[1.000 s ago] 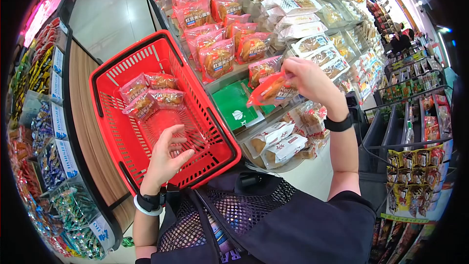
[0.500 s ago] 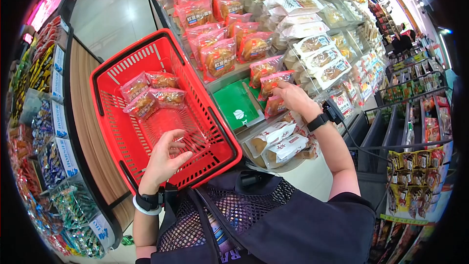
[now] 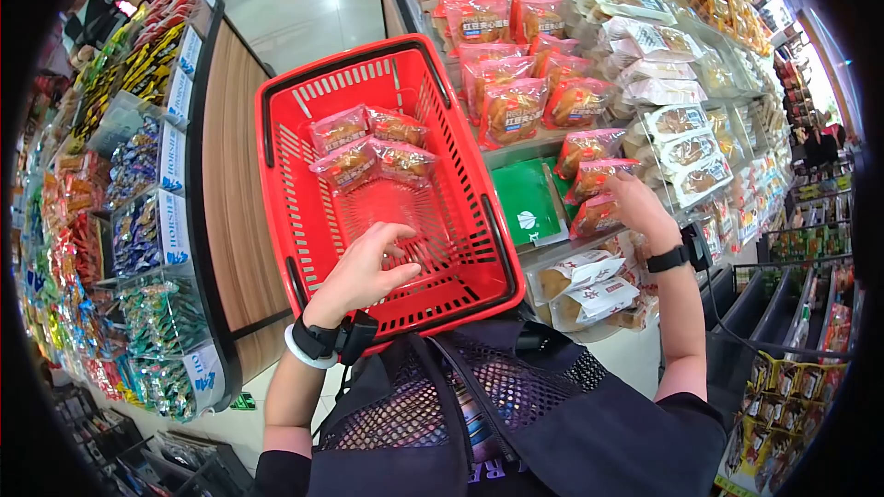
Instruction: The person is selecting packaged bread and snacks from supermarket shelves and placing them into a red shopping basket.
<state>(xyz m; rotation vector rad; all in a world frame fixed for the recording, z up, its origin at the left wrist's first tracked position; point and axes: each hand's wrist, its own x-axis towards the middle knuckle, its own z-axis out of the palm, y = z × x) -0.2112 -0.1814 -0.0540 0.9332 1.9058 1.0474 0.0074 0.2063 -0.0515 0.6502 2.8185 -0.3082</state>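
Note:
My left hand (image 3: 364, 267), fingers apart and holding nothing, hovers over the near part of a red shopping basket (image 3: 502, 271). Several pink-wrapped filled buns, one a bun packet (image 3: 345, 163), lie together in the basket's far half. At the shelf to the right, my right hand (image 3: 640, 210) has its fingers closed at the right edge of a pink bun packet (image 3: 599, 179). Another bun packet (image 3: 587, 149) lies just behind that one, and a further bun packet (image 3: 597, 215) sits just in front. Part of the gripped packet is hidden by my fingers.
A green card (image 3: 527, 202) lies on the shelf between basket and buns. White-wrapped breads (image 3: 599, 299) sit nearer me, and more pink bun packets (image 3: 514, 110) stand behind. A candy rack (image 3: 157, 221) with a wooden side (image 3: 241, 166) lines the left.
The whole view has shifted, so the basket and shelf appear farther right. My right hand stays at the same bun packet, and my left hand stays open over the basket.

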